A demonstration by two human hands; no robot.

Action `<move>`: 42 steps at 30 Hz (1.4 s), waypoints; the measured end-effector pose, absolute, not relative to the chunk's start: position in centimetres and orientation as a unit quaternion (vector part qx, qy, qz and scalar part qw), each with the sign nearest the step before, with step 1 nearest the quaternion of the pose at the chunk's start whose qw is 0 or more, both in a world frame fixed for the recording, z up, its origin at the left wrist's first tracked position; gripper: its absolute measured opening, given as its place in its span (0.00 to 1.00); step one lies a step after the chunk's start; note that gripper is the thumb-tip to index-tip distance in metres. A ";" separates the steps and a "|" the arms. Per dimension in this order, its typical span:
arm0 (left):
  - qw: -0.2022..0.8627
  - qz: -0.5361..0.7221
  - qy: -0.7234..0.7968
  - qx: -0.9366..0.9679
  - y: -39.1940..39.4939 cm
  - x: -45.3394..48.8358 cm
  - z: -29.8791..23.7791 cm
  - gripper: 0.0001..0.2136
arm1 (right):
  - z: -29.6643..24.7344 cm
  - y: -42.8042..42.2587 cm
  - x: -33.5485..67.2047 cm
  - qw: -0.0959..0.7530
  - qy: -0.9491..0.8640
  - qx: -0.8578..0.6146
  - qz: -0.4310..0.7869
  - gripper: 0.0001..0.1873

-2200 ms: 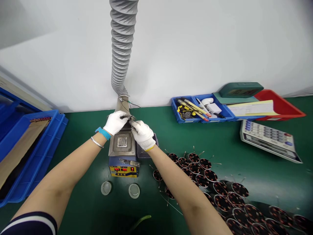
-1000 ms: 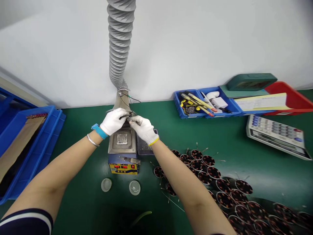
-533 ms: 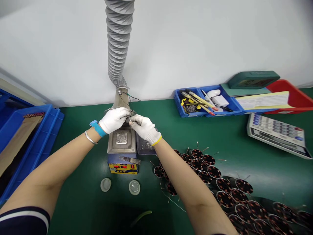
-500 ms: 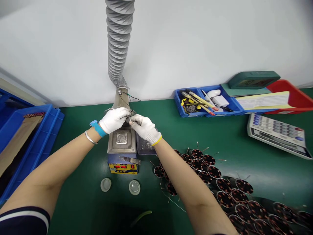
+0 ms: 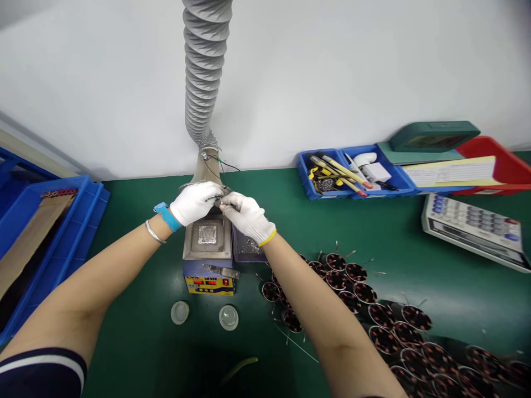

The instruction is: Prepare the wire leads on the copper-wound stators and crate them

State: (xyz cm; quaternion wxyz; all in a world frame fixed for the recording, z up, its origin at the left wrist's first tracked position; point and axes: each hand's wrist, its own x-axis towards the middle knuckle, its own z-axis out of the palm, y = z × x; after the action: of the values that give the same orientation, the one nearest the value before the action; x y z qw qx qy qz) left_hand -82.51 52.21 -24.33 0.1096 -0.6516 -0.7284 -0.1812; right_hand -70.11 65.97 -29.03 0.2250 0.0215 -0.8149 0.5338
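Both my hands wear white gloves and meet above the far edge of a small solder pot (image 5: 207, 243) with a square tin bath and a red display. My left hand (image 5: 193, 202) is closed round a small dark part with thin wires. My right hand (image 5: 247, 216) pinches the same part from the right, fingertips touching the left hand's. The part itself is mostly hidden by the fingers. A grey ribbed fume hose (image 5: 204, 77) hangs down to a metal nozzle just behind my hands.
Several copper-wound coils (image 5: 357, 287) lie spread at the right on the green mat (image 5: 124, 331). Two small clear dishes (image 5: 228, 317) sit in front of the pot. Blue bins (image 5: 50, 243) stand at the left, tool trays (image 5: 336, 176) and a calculator (image 5: 473, 229) at the right.
My hands stay together over the pot's far edge, shifting only slightly. The view has drifted a little, so the trays and calculator sit further right.
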 end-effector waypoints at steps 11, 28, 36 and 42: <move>0.112 -0.189 -0.698 -0.681 52.3 -82.8 -24.3 0.11 | -29.0 66.2 -70.1 0.221 -0.818 0.042 0.529 0.08; 0.122 -0.223 -0.686 -0.682 52.1 -82.9 -24.9 0.11 | -29.3 65.9 -70.6 0.174 -0.783 -0.012 0.597 0.09; 0.107 -0.245 -0.687 -0.676 52.0 -82.6 -25.0 0.10 | -29.9 65.8 -70.6 0.130 -0.761 -0.057 0.634 0.12; 0.080 -0.273 -0.715 -0.639 52.0 -81.5 -24.6 0.11 | -29.8 65.6 -70.4 0.139 -0.759 -0.068 0.632 0.12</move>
State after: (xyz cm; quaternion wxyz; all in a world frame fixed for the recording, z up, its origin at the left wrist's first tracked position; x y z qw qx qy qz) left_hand -81.50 52.02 -24.60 0.0802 -0.6387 -0.7147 -0.2734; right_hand -70.42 65.63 -29.81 0.1386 -0.0682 -0.7592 0.6322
